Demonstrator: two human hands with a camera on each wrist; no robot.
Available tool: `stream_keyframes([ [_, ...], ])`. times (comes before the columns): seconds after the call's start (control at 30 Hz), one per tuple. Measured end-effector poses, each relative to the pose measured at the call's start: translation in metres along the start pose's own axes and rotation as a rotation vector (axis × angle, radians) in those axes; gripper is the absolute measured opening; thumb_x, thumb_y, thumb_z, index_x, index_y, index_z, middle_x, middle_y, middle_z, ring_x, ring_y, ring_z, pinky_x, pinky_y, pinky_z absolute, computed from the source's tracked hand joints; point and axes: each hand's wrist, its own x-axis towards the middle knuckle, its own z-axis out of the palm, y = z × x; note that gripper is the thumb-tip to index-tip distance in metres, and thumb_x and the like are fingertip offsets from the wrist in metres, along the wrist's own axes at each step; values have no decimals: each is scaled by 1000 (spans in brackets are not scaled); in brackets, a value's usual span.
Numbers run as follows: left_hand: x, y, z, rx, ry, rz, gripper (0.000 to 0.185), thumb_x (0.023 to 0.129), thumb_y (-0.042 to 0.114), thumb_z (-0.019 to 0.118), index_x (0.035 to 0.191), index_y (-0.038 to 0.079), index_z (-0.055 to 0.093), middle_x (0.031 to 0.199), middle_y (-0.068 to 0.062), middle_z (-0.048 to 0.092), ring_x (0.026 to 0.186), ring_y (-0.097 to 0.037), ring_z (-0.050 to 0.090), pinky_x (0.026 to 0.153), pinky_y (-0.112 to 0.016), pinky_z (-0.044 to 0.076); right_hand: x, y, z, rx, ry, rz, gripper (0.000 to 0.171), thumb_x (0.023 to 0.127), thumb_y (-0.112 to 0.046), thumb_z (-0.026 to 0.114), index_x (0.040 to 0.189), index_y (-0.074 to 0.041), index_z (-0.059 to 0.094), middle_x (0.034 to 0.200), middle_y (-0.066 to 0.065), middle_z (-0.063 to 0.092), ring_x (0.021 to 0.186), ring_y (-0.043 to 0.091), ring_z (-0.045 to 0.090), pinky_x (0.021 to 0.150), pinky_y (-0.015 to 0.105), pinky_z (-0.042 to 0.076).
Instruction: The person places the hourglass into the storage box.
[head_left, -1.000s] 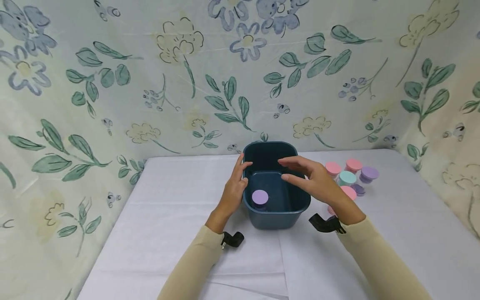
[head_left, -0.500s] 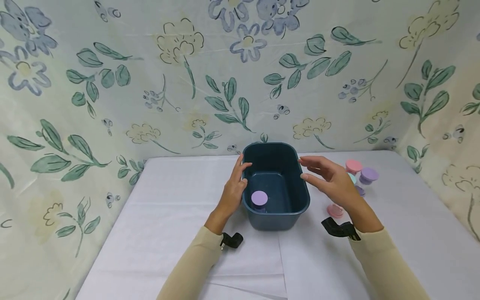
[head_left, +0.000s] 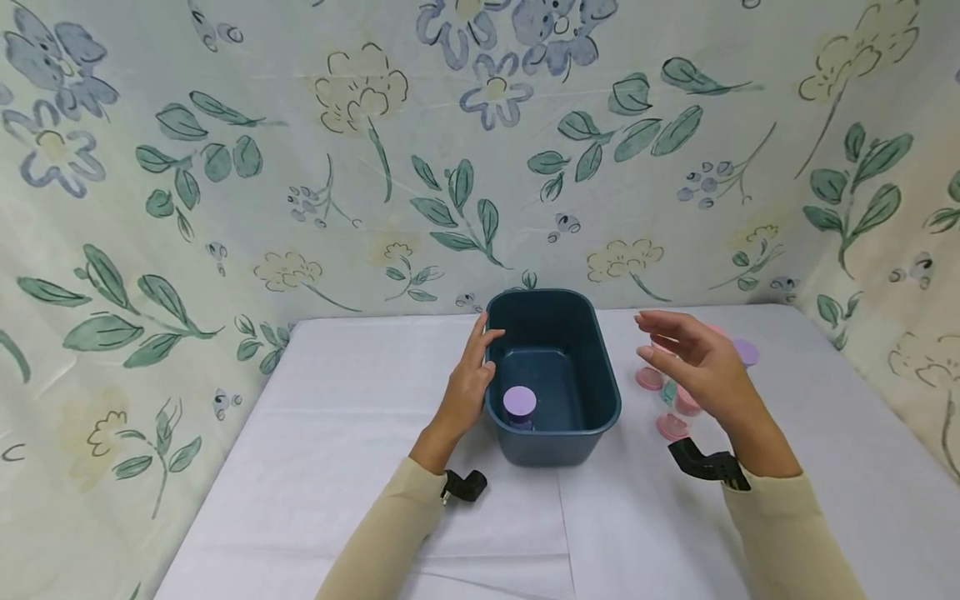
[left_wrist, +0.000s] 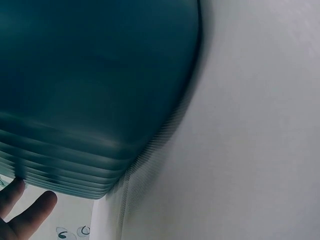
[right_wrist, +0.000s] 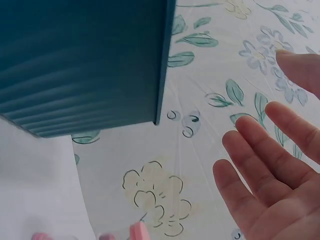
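**Dark teal tub holds one jar; the rest wait on the table**

Dark teal rectangular plastic tub [head_left: 553, 375] stands near the middle of the white-covered table [head_left: 337, 433], in front of the floral cloth backdrop [head_left: 300, 167]. One small jar with a lilac round lid [head_left: 520, 403] stands upright inside it, at the near left corner of the floor. The left hand [head_left: 467, 382] rests against the tub's left outer wall, fingers straight and loosely together, curled round nothing. The right hand [head_left: 701, 367] hovers to the right of the tub, fingers spread and relaxed, holding nothing, over a cluster of small jars with pink lids [head_left: 672, 426]; another lilac-lidded jar [head_left: 747, 352] shows just beyond it, partly hidden.

Judged from how things lie, one jar is in and several are left outside, so the work looks to be at an early stage.

No brand, label or writing can be read on the tub, the lids or the cloth.
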Motion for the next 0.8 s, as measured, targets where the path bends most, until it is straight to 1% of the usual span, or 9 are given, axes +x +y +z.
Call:
stream_keyframes([
  [0.17, -1, 0, 1, 7, 1, 14, 50, 97, 23, 27, 145, 14, 38, 162, -4, 8, 147, -17, 11, 109, -61, 23, -3, 5, -9, -11, 25, 28, 52, 87, -13, 71, 136, -16, 53, 135, 7, 56, 119, 8, 53, 90, 10, 42],
  [0.3, 0, 1, 0, 3, 7, 26, 50, 96, 19, 29, 145, 14, 39, 162, -2, 8, 147, -16, 11, 110, -60, 22, -3, 11, -15, 0, 44, 24, 52, 87, -11, 70, 136, -13, 54, 133, 8, 57, 118, 8, 52, 91, 10, 42],
  [0.43, 1, 3, -2, 5, 7, 29, 49, 97, 20, 28, 145, 16, 38, 162, -3, 9, 147, -15, 11, 110, -60, 22, -3, 14, -19, -2, 61, 20, 50, 88, -11, 69, 136, -11, 54, 132, 8, 57, 119, 9, 52, 92, 11, 42],
  [0.5, 2, 2, -3, 5, 9, 35, 49, 97, 21, 28, 145, 16, 38, 162, -4, 9, 147, -16, 11, 110, -59, 22, -3, 14, -20, -9, 65, 33, 50, 89, -14, 69, 136, -11, 53, 132, 8, 56, 120, 10, 52, 92, 11, 42],
  [0.63, 1, 1, -1, -8, 11, 33, 49, 97, 20, 28, 145, 17, 38, 162, -4, 9, 147, -17, 10, 110, -61, 22, -4, 17, -22, -35, 69, 88, 52, 89, -20, 69, 138, -14, 53, 134, 8, 56, 121, 12, 51, 90, 9, 41],
  [0.8, 0, 0, 0, -10, 4, 23, 50, 98, 24, 26, 146, 17, 37, 162, -4, 8, 147, -17, 11, 109, -62, 22, -5, 24, -28, -47, 80, 142, 53, 90, -24, 69, 139, -15, 51, 135, 7, 55, 122, 12, 51, 88, 7, 41],
])
